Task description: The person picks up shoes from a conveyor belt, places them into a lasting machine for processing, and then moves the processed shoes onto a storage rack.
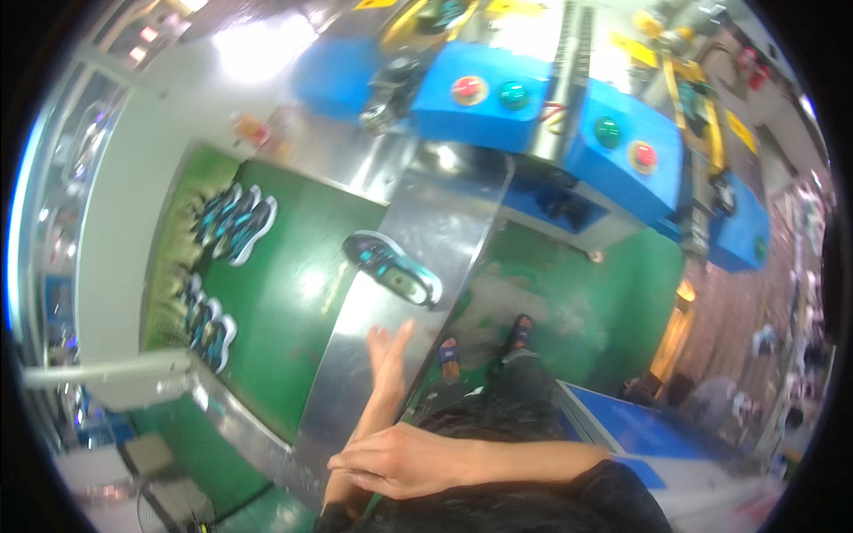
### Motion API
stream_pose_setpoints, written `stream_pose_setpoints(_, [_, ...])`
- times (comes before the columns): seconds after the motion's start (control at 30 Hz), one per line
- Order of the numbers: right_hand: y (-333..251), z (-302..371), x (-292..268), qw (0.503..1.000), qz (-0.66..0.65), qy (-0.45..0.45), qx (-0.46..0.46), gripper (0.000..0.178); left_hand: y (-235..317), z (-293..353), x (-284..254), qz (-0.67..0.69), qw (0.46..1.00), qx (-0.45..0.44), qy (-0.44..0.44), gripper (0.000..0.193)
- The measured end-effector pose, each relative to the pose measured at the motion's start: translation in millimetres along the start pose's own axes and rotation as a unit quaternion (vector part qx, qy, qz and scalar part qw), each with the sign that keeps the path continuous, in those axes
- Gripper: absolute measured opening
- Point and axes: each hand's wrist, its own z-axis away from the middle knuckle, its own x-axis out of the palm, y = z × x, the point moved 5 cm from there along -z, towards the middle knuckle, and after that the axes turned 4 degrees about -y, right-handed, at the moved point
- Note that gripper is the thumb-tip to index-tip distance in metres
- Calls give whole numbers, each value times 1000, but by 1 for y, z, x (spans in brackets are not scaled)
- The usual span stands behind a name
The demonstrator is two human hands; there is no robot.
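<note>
On the metal bench strip [453,209] lies a single dark sneaker [384,262] with teal patches and a pale sole edge. Just on the near side of it, my left hand [389,351] reaches over the metal, fingers stretched out and apart, holding nothing. Some space separates these fingers from the shoe. My right hand [395,459] crosses over my left forearm, with its fingers bent and close together. No object shows in it; its palm side is hidden, and whether it presses on the forearm I cannot tell.
Several similar sneakers [238,222] stand in two groups at the left, by the green surface [293,258]. Ahead are blue machine housings [484,93] with red and green buttons. A blue-topped surface [635,422] is at the lower right. Sandalled feet [522,333] show below.
</note>
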Motion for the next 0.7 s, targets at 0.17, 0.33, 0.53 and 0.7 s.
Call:
stream_pose_setpoints(0.17, [-86, -43, -56, 988, -30, -1, -152, 21, 29, -98, 15, -87, 940, 163, 288, 95])
stream_pose_setpoints(0.33, [-178, -83, -100, 972, 87, -139, -166, 17, 38, -85, 36, 6, 985, 94, 142, 78])
stream_pose_setpoints(0.53, [-156, -128, -61, 948, 75, -190, -243, 20, -1, 7, -105, 223, 968, 2, 114, 56])
stream_pose_setpoints(0.7, [-107, -190, -38, 920, 125, -224, -297, 30, -95, 94, -226, -24, 932, 89, 350, 83])
